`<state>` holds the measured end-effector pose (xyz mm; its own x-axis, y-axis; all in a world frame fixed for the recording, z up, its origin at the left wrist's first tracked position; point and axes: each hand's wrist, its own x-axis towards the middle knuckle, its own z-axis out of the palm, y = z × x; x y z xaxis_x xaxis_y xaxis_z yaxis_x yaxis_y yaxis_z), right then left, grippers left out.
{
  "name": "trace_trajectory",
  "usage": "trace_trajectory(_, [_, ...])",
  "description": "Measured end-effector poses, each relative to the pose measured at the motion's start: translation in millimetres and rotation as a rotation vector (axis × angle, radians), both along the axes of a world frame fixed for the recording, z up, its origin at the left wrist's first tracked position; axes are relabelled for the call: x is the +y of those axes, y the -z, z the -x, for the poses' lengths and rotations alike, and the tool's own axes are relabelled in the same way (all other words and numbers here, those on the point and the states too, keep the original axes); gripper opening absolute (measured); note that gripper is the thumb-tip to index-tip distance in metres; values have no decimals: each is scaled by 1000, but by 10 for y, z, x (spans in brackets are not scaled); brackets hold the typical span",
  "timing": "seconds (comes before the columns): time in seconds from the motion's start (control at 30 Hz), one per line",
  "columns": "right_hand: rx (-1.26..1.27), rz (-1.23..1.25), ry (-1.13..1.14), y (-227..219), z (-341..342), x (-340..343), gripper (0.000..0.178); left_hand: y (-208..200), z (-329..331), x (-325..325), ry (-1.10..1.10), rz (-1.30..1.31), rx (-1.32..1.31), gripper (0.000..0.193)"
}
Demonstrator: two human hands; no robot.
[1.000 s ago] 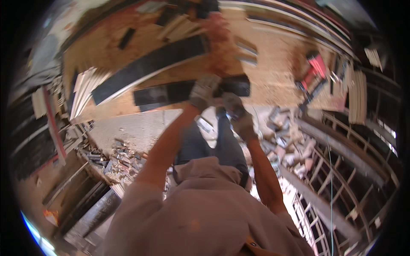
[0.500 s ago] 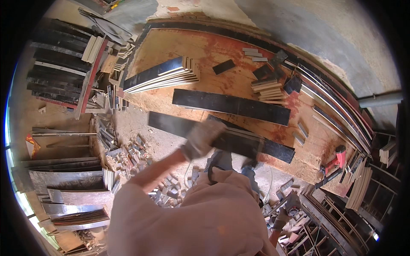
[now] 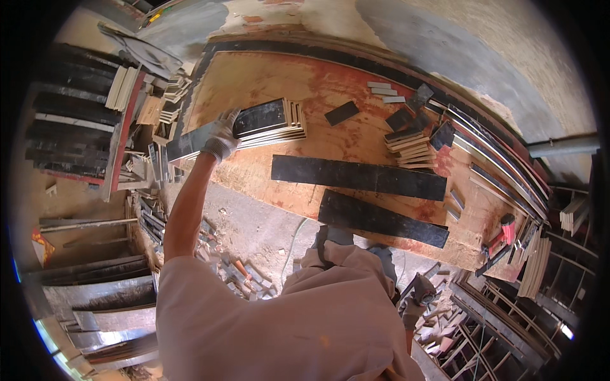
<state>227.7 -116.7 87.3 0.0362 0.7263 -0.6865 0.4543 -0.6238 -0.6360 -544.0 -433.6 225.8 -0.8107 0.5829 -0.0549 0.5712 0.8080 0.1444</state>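
Any uneven pressure from the left hand, fingers unclear, could be skewing stacked boards; right hand is gripping a tool.

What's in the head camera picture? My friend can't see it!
A person's gloved left hand touches a stack of dark boards at the left of a wooden worktable. The gloved right hand, low by their side, holds a dark tool. Two loose dark boards lie nearer the person, and a red tool sits at the table's right end.
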Motion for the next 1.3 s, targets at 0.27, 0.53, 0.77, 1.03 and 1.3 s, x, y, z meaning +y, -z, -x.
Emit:
trace_trajectory(0.27, [3, -3, 92, -130, -66, -188, 28, 343, 400, -88, 98, 12, -84, 97])
trace_trajectory(0.53, [-99, -63, 18, -168, 163, -348, 22, 310, 429, -40, 104, 29, -43, 102])
trace_trajectory(0.77, [-98, -54, 127, -254, 336, -503, 20, 65, 388, 47, 78, 129, -24, 125])
trace_trajectory(1.03, [-164, 45, 237, -478, 333, -675, 17, 395, -774, 2426, 449, -362, -8, 67])
trace_trajectory(1.3, [-269, 141, 424, -697, 47, -928, 26, 1957, -78, 3238, -283, 313, -368, 82])
